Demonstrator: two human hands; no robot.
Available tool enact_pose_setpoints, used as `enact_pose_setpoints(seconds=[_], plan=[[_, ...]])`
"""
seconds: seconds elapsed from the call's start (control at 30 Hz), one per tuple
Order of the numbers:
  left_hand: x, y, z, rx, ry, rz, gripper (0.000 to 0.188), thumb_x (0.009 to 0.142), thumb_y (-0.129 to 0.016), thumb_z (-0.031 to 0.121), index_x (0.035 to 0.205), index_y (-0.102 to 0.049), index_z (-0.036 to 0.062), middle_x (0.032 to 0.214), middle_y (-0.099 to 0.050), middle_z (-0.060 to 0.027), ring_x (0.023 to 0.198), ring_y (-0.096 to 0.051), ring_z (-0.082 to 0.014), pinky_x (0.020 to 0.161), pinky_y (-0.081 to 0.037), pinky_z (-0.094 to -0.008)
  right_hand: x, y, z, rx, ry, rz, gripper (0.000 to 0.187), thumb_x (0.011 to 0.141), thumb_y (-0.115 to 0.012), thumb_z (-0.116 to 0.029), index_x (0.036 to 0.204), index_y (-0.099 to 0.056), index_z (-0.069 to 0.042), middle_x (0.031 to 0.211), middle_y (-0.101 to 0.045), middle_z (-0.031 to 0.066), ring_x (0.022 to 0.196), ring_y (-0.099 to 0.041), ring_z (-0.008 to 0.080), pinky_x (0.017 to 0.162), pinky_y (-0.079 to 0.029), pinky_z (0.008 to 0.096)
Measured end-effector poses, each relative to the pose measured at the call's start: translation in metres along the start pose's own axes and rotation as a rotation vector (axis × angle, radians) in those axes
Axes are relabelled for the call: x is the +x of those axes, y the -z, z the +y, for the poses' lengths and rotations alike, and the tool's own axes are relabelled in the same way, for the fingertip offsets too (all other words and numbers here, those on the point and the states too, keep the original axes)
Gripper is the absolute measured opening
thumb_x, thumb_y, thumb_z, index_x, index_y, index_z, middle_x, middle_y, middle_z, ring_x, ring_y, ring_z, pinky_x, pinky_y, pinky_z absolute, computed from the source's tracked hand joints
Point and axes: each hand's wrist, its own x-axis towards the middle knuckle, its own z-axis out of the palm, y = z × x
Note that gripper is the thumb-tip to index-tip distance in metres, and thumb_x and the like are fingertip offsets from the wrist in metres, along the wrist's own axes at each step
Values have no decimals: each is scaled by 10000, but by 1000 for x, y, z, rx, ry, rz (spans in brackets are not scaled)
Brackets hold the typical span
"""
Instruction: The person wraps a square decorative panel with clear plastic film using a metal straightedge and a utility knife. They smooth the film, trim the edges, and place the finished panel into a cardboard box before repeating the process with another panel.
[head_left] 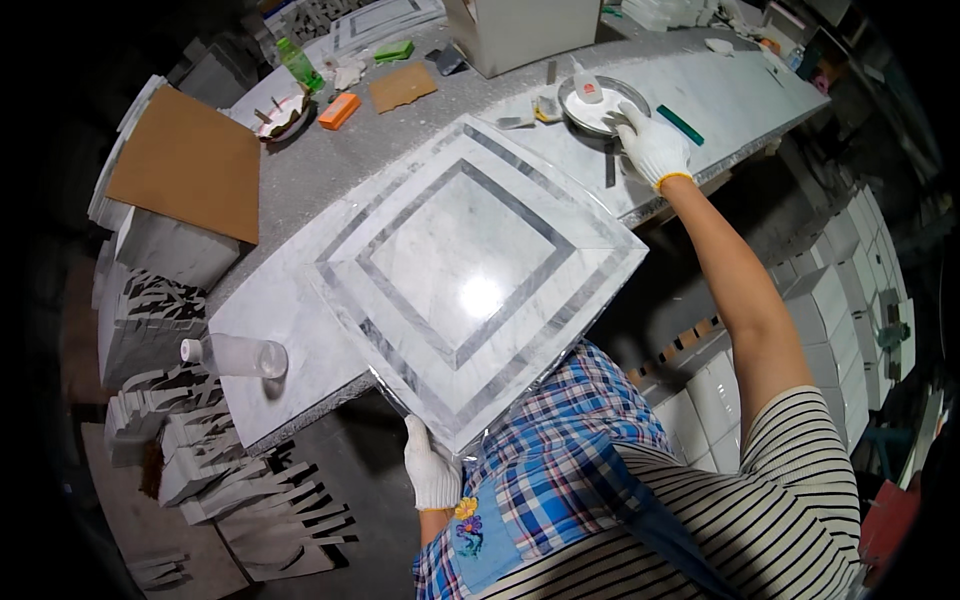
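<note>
A square white marble panel [462, 262] with two grey inlaid frames is tilted cornerwise across the bench edge, its near corner by my apron. My gloved left hand [432, 468] grips that near corner from the side; some of its fingers are hidden beneath the panel. My gloved right hand [655, 148] reaches to the far right, fingers stretched over the near rim of a round metal bowl [606, 127]. White material and a white squeeze bottle [586, 84] are in the bowl. Nothing shows clearly between the right fingers.
A dark flat strip [610, 165] lies below the bowl, a green strip [680, 124] right of it. A clear bottle [236, 357] lies at the left. An orange block [339, 111], a brown sheet [404, 87] and a large box [525, 35] sit farther back. Stacked stone pieces [235, 450] stand lower left.
</note>
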Motion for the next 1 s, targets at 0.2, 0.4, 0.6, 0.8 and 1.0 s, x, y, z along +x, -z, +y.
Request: enact_pose_setpoints(seconds=[0.2, 0.4, 0.6, 0.8, 1.0], plan=[[1, 9, 0, -30, 14, 15, 434, 1076, -558, 298, 1359, -548, -30, 1373, -620, -109, 1235, -605, -248, 1101, -470, -417, -49, -2, 7, 136, 147, 141, 311, 965, -526, -361, 1184, -691, -215, 944, -744, 151, 875, -711, 380, 780, -555, 508], [-13, -14, 8, 124, -12, 11, 344, 1059, -589, 247, 1254, -596, -37, 1272, -654, -107, 1159, -628, -223, 1034, -495, -397, -104, -22, 17, 149, 161, -77, 337, 952, -523, -400, 1006, -732, -140, 944, -725, 185, 889, -687, 412, 789, -539, 528], [-15, -16, 11, 219, -37, 62, 222, 1030, -640, 196, 1074, -636, -21, 1086, -678, -80, 995, -643, -184, 911, -522, -369, -132, -25, 24, 377, 91, -166, 393, 968, -522, -446, 1002, -716, -106, 980, -706, 209, 952, -660, 420, 814, -510, 508], [-10, 1, 13, 299, -5, 101, 180, 1016, -661, 169, 995, -642, -9, 999, -685, -62, 917, -638, -157, 836, -518, -335, -126, -33, 47, 785, -202, -446, 455, 992, -588, -455, 940, -702, -18, 763, -652, 85, 657, -602, 226, 624, -490, 379], [-13, -12, 14, 265, 2, 96, 175, 1020, -650, 167, 1017, -642, -8, 1017, -691, -72, 918, -660, -174, 830, -542, -349, -143, -30, 53, 1184, -469, -643, 419, 1010, -631, -465, 939, -699, -57, 673, -586, -6, 502, -457, 63, 447, -359, 213]])
